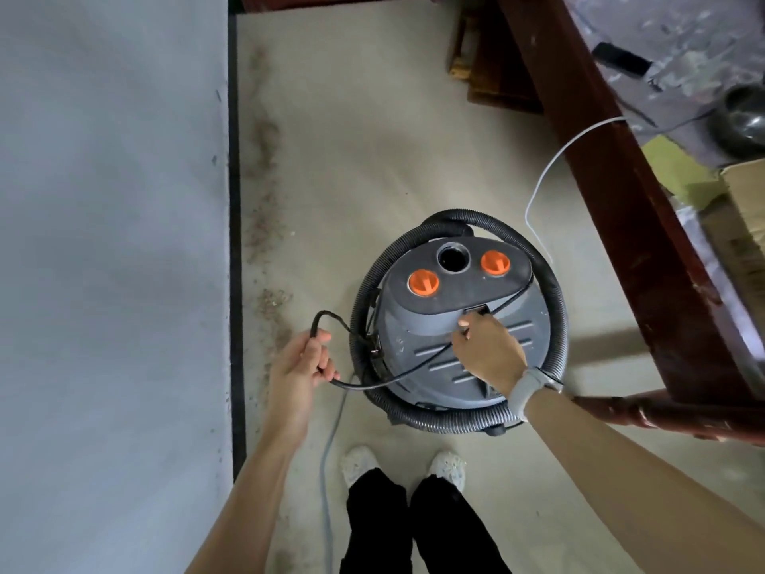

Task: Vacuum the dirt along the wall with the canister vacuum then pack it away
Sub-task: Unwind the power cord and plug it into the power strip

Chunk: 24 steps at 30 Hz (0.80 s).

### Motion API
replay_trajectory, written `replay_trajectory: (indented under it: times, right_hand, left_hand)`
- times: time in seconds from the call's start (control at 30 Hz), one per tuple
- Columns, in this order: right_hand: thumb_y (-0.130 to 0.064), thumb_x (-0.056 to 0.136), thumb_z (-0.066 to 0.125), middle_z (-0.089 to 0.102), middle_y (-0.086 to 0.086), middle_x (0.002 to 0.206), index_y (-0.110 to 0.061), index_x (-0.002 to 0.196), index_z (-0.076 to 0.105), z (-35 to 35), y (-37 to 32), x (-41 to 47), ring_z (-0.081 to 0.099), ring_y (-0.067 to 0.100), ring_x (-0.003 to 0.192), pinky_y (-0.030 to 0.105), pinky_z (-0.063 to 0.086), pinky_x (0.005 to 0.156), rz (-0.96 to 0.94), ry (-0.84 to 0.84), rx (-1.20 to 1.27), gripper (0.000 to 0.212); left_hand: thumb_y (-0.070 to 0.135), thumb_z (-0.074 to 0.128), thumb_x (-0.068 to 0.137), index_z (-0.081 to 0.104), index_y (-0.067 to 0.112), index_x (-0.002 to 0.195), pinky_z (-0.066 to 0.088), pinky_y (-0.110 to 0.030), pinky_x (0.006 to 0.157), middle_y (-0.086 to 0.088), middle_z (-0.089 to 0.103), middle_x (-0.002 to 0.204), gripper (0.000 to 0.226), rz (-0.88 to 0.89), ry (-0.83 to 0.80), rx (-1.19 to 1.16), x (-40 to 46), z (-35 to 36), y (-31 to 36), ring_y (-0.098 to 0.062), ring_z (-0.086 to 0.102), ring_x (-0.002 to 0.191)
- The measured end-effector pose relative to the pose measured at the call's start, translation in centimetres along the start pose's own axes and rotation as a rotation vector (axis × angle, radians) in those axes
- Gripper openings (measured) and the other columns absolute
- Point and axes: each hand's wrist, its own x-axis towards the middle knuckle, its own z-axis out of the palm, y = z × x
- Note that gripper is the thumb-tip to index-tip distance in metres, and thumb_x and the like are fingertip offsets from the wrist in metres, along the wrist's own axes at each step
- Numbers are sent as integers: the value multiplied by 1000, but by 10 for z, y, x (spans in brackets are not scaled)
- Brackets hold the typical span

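A grey canister vacuum with two orange caps stands on the floor in front of my feet. Its black ribbed hose is coiled around the body. My left hand grips a loop of the black power cord just left of the canister. The cord runs across the lid to my right hand, which pinches it near the switch at the lid's middle. A trail of brown dirt lies along the floor beside the wall's dark baseboard.
The grey wall fills the left. A dark red wooden table stands at the right with a cardboard box and clutter on it. A white cable hangs from its edge. A grey cord trails on the floor by my feet.
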Motion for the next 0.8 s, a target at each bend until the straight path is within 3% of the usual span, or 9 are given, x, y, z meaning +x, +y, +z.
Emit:
replay_trajectory:
  times: [0.1, 0.23, 0.3, 0.4, 0.43, 0.5, 0.57, 0.67, 0.8]
  right_hand:
    - [-21, 95, 46, 57, 10, 127, -16, 133, 51, 12, -24, -9, 56, 30, 112, 37, 44, 95, -193, -35, 31, 39]
    - [-15, 97, 48, 51, 4, 131, -30, 147, 26, 39, -68, -20, 56, 18, 98, 29, 41, 94, -450, -311, 174, 57]
    - [-12, 97, 48, 45, 6, 132, -33, 149, 18, 56, -89, -20, 56, 21, 102, 33, 41, 98, -502, -401, 143, 63]
    - [-14, 98, 46, 49, 9, 120, -20, 141, 40, 67, -109, -17, 55, 23, 107, 29, 39, 95, -513, -389, 124, 44]
    - [-17, 98, 46, 56, 10, 113, -14, 129, 50, 67, -112, -15, 57, 25, 103, 30, 40, 90, -503, -350, 121, 31]
    - [-19, 98, 47, 66, 15, 97, -5, 110, 58, 62, -114, -10, 63, 29, 88, 33, 44, 82, -461, -249, 166, 21]
    - [-14, 97, 50, 65, 17, 85, -2, 105, 60, 52, -115, -7, 62, 24, 72, 28, 47, 72, -361, -196, 356, 18]
    - [-1, 95, 50, 61, 9, 79, 3, 111, 58, 37, -118, -5, 62, 18, 69, 19, 52, 66, -115, -236, 833, 19]
    - [-1, 95, 44, 63, 15, 86, 0, 96, 58, 11, -147, -5, 65, 26, 84, 31, 58, 72, 161, -378, 1624, 15]
  left_hand:
    - [2, 36, 98, 55, 8, 88, 51, -23, 64, -3, 41, 66, 23, 53, -102, 68, 3, -19, 2, -8, 49, 54]
    - [-1, 40, 97, 57, 10, 87, 54, -23, 72, -6, 49, 69, 23, 70, -277, 193, -3, -42, -1, -13, 60, 64]
    - [11, 46, 97, 59, 11, 87, 55, -28, 80, -3, 55, 70, 17, 65, -335, 230, -5, -54, -3, -17, 63, 72]
    - [47, 52, 83, 59, 11, 85, 50, -18, 78, 7, 65, 71, 37, 89, -439, 190, -6, -71, 2, -10, 67, 81]
    - [51, 54, 83, 59, 10, 85, 49, -16, 79, 7, 67, 74, 42, 92, -453, 182, -7, -75, 3, -9, 68, 84]
    - [36, 52, 92, 60, 9, 86, 51, -21, 83, 3, 71, 79, 28, 88, -443, 173, -6, -80, 5, -13, 69, 88]
    - [12, 50, 96, 61, 11, 87, 52, -32, 90, -1, 72, 79, 14, 61, -390, 176, -2, -82, 3, -18, 69, 91]
    - [3, 47, 95, 61, 14, 86, 49, -42, 96, 2, 72, 81, 19, 45, -361, 212, 3, -84, 1, -20, 68, 93]
    - [4, 49, 95, 62, 19, 87, 49, -31, 95, 7, 71, 86, 21, 72, -434, 299, 12, -86, 6, -8, 68, 94]
